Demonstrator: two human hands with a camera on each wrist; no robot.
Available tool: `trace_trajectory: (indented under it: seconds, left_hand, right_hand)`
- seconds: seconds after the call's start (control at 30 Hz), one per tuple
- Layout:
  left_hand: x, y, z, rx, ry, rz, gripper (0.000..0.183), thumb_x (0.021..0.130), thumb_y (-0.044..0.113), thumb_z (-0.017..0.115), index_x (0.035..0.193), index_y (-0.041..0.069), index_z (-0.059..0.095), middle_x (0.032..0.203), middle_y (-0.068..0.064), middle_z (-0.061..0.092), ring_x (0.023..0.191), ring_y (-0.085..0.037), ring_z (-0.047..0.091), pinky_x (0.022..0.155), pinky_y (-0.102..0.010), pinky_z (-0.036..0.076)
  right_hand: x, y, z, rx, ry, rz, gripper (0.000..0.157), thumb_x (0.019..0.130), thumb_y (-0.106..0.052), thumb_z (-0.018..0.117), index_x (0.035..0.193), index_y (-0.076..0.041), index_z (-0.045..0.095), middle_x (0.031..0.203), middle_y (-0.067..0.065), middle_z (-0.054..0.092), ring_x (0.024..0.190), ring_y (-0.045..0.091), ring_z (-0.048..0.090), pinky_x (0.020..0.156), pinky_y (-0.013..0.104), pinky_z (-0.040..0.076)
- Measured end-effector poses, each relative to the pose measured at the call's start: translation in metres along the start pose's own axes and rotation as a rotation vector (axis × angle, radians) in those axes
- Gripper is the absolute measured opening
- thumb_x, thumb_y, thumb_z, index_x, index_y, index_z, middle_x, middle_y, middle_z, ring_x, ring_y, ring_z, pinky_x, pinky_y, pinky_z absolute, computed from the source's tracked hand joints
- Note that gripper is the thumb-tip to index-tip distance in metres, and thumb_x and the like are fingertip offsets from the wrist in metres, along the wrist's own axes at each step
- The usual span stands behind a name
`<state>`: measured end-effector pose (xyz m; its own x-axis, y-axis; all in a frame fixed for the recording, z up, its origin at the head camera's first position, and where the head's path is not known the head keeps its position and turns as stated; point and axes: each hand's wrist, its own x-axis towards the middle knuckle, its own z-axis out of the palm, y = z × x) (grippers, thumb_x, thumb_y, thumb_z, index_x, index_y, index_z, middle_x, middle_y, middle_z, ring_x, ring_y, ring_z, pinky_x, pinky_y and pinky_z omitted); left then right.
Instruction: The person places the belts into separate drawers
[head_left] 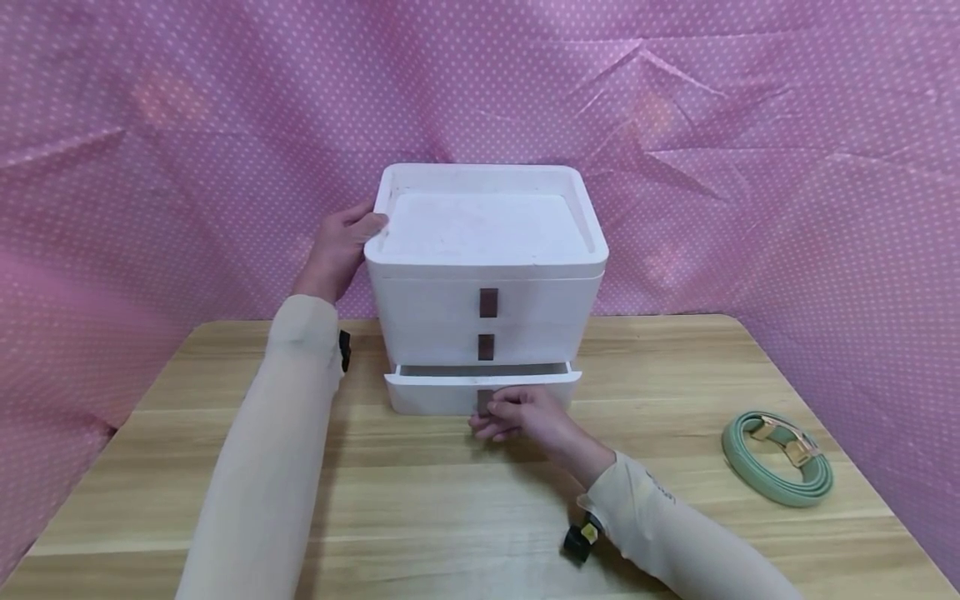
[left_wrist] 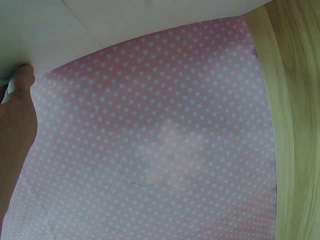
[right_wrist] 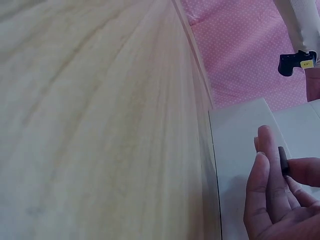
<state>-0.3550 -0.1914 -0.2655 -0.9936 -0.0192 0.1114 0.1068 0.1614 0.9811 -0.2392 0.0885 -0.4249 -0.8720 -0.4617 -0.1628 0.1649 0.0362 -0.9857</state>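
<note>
Two pale sleeves (head_left: 262, 467) are closest. R hand's grip (head_left: 528, 414) pinches the brown tab (head_left: 483, 402) on the btm drawer (head_left: 431, 397), partly out. L hand's grip (head_left: 339, 252) holds the top L rim of the white box (head_left: 427, 321). Box is on the wood surface (head_left: 420, 517), w/ a rolled green belt (head_left: 787, 492) well to R.

Holding a white drawer unit (head_left: 427, 312) by its upper left edge with the left hand (head_left: 337, 250), touching the brown tab (head_left: 483, 400) of the jutting bottom drawer (head_left: 427, 399) with the right hand (head_left: 525, 414), near the far edge of a wooden table (head_left: 420, 517). Near its right edge, a coiled green belt (head_left: 753, 475); behind, dotted pink cloth (head_left: 750, 100).
</note>
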Motion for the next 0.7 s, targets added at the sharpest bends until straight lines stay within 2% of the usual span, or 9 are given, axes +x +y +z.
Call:
trace_trajectory:
  seconds: [0.3, 0.53, 0.7]
  left_hand:
    - [0.0, 0.0008, 0.0004, -0.021, -0.006, 0.01, 0.06, 0.098, 0.028, 0.058, 0.152, 0.015, 0.036, 0.158, -0.005, 0.029, 0.137, -0.025, 0.04, 0.108, -0.032, 0.04]
    - [0.0002, -0.0002, -0.0021, 0.015, -0.005, 0.007, 0.061, 0.099, 0.032, 0.057, 0.153, 0.014, 0.034, 0.158, -0.005, 0.03, 0.138, -0.024, 0.038, 0.109, -0.034, 0.039]
    - [0.0013, -0.0003, -0.0024, -0.008, -0.021, 0.008, 0.062, 0.098, 0.03, 0.058, 0.153, 0.013, 0.034, 0.158, -0.006, 0.03, 0.137, -0.024, 0.039, 0.109, -0.033, 0.039]
  right_hand:
    - [-0.003, 0.0002, 0.0006, -0.007, -0.015, -0.001, 0.018, 0.1, -0.006, 0.052, 0.103, 0.009, 0.061, 0.106, 0.021, 0.07, 0.093, 0.031, 0.07, 0.084, 0.042, 0.057]
    - [-0.0057, -0.0008, 0.0031, -0.018, -0.012, -0.011, 0.019, 0.099, -0.004, 0.053, 0.105, 0.012, 0.062, 0.108, 0.023, 0.069, 0.096, 0.034, 0.069, 0.083, 0.044, 0.057]
    - [-0.0072, -0.0016, 0.0038, -0.027, 0.001, 0.006, 0.019, 0.098, -0.003, 0.054, 0.108, 0.01, 0.064, 0.106, 0.022, 0.07, 0.094, 0.034, 0.07, 0.081, 0.043, 0.058]
